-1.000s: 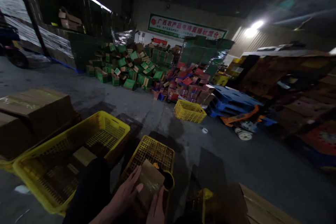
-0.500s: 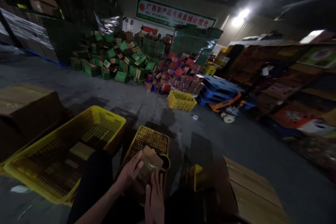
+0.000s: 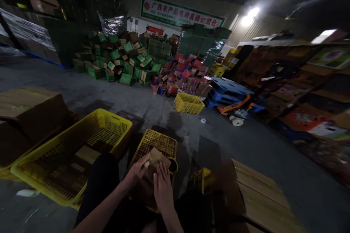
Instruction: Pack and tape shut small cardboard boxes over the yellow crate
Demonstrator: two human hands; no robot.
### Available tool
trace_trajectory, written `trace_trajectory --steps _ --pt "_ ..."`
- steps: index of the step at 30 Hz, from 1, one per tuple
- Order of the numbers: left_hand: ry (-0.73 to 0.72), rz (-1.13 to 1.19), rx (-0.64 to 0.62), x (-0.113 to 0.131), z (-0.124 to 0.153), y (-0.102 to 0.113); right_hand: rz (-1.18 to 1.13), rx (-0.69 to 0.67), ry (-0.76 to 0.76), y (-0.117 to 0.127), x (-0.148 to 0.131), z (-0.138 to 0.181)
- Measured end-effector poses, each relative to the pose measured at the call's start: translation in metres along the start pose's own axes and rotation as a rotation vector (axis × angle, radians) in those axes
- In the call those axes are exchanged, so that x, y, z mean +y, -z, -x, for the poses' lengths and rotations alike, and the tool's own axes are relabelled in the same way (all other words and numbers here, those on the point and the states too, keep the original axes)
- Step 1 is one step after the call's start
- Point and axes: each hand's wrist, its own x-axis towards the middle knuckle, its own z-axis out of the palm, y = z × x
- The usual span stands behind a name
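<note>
A small brown cardboard box [image 3: 158, 156] rests on an upturned yellow crate [image 3: 160, 140] in front of my knees. My left hand [image 3: 138, 171] grips the box along its left side. With fingers stretched out, my right hand [image 3: 163, 184] lies flat on the top of the box, near its right edge. A yellow ring that looks like a tape roll [image 3: 175, 166] is beside the box, at the right of the crate. The underside of the box and part of my left fingers are hidden.
A large yellow basket [image 3: 120, 122] with a small carton [image 3: 87, 154] inside stands at left. Big cartons flank me, one left [image 3: 30, 103], one right [image 3: 262, 193]. Beyond are a yellow crate [image 3: 189, 103], green boxes [image 3: 127, 79], blue pallets [image 3: 232, 85] and an orange pallet jack [image 3: 235, 105].
My right hand has moved up and forward from the near side of the box onto its top. My left hand stays at the left side, slightly shifted.
</note>
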Motion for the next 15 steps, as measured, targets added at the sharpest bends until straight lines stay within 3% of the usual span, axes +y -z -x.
trace_trajectory --steps 9,15 --pt "-0.004 0.031 -0.014 -0.001 0.001 0.004 0.086 -0.084 0.128 0.002 -0.001 -0.038" --pt "0.082 0.068 -0.034 -0.003 0.003 0.004 0.140 -0.154 0.179 0.007 -0.005 -0.053"
